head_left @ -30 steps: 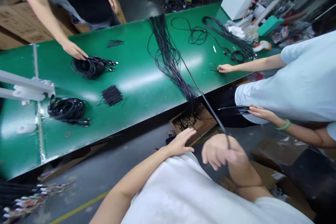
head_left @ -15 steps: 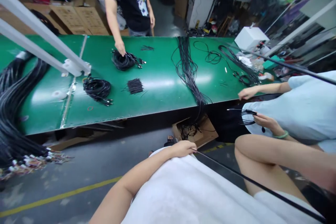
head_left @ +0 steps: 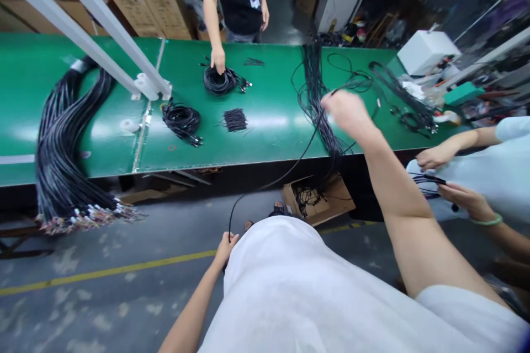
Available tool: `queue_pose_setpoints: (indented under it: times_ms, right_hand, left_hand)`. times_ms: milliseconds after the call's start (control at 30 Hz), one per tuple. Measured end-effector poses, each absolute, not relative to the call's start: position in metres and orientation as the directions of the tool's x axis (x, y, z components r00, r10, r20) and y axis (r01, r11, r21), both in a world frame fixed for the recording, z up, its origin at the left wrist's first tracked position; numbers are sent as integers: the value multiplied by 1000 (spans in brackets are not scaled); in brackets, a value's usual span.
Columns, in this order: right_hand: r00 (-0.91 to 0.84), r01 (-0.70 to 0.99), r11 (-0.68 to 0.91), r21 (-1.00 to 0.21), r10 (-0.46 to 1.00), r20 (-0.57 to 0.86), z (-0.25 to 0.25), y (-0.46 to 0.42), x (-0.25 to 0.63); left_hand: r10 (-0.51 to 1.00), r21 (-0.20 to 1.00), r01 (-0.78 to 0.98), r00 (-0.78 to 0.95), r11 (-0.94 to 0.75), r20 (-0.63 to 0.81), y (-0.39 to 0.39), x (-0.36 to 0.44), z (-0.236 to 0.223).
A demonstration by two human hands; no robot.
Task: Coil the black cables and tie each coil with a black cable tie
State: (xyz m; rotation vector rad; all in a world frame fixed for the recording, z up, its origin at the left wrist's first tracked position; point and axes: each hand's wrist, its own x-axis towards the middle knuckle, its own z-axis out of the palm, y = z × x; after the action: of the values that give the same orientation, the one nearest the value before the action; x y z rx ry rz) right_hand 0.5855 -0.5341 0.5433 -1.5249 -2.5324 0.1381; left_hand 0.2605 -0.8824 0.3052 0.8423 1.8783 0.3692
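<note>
Left fingers (head_left: 232, 239), right fingers (head_left: 330, 101): I'm gripping one thin black cable (head_left: 231, 219). Round black coil (head_left: 182, 120) looking done, centre-left; loose black strands (head_left: 313, 74) remaining, upper centre.

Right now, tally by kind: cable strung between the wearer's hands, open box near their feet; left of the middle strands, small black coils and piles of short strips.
Cable: 1
Open box: 1
Small coils: 2
Strip piles: 2
Total: 6

the table (head_left: 271, 121) has room between black strips (head_left: 234, 119) and obstructing cable bundle (head_left: 313, 74).
</note>
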Motion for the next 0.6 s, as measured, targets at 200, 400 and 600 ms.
queue_pose_setpoints:
  times_ms: [200, 400, 600]
  right_hand:
    - [-919, 378, 732, -566, 373, -132, 455, -648, 468]
    - [-797, 528, 491, -693, 569, -205, 401, -642, 520]
    - [-894, 446, 724, -527, 329, -305, 396, -661, 548]
  left_hand:
    - [760, 762, 29, -103, 647, -642, -856, 278, 376]
    - [751, 738, -675, -493, -11, -440, -836, 223, 469]
    - [704, 716, -672, -417, 186, -575, -831, 229, 466]
